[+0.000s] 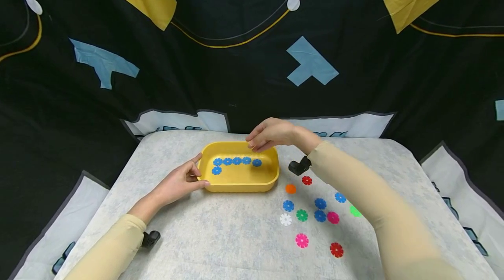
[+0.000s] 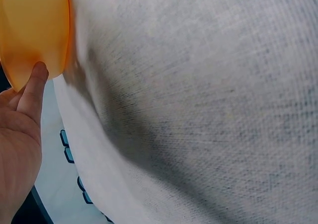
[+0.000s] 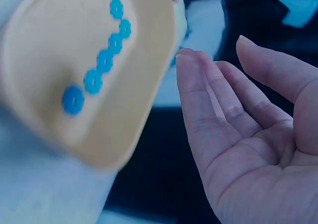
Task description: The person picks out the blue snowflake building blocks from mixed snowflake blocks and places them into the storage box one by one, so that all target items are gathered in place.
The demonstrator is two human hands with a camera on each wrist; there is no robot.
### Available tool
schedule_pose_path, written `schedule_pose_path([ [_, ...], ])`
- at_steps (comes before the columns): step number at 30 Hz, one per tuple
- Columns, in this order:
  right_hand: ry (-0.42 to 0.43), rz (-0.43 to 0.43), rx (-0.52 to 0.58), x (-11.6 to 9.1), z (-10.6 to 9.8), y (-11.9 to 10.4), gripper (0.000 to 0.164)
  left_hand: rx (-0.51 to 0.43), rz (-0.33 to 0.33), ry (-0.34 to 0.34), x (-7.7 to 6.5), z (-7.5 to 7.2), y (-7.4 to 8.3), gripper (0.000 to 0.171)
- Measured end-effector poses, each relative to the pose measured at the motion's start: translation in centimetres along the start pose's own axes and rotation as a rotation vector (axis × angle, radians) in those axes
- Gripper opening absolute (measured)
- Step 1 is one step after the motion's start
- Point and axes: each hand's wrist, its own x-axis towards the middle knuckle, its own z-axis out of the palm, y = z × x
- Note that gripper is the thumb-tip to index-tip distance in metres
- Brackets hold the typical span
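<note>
A yellow oblong tray (image 1: 240, 187) rests on the table, with several blue flower-shaped notched discs (image 1: 237, 161) lying flat inside. Most of them form a row; one sits below the row's left end. My left hand (image 1: 183, 180) grips the tray's left end, the thumb at the near corner and a finger farther back along the rim. In the left wrist view that thumb touches the tray's outer wall (image 2: 37, 30). Over the far right rim hovers my right hand (image 1: 271, 134). Its palm shows in the right wrist view with nothing in it, fingers loosely bent and apart from the thumb.
Right of the tray, loose discs lie scattered: a red disc (image 1: 336, 250), a pink disc (image 1: 302, 240), a green disc (image 1: 302, 215), a white disc (image 1: 285, 219), an orange disc (image 1: 291, 189) and several blue ones. A black curtain (image 1: 236, 87) hangs behind the pale table (image 1: 220, 236).
</note>
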Motion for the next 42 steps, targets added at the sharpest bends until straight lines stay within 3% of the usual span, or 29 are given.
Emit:
schedule_pose_path([
  [8,0.131,0.008,0.052,-4.7,-4.5,3.3,0.034,0.031,-0.020,0.010,0.1,0.0,0.2,0.052],
  [15,0.187,-0.008,-0.009,-7.4,-6.7,6.8,0.038,0.029,0.003,0.016,0.0,0.0,0.2,0.049],
  [22,0.191,-0.018,-0.120,-9.7,-6.9,11.3,0.042,0.033,0.014,0.014,-0.1,0.1,0.0,0.052],
  [29,0.200,0.002,-0.388,-13.0,-6.6,16.4,0.038,0.025,0.016,0.006,0.0,0.2,0.1,0.054],
  [32,0.214,0.011,-0.440,-14.1,-6.5,18.2,0.033,0.024,0.016,0.009,-0.1,0.2,0.1,0.056],
  [42,0.223,-0.002,-0.393,-16.1,-6.0,21.5,0.026,0.025,0.019,0.008,0.0,0.2,0.0,0.057],
])
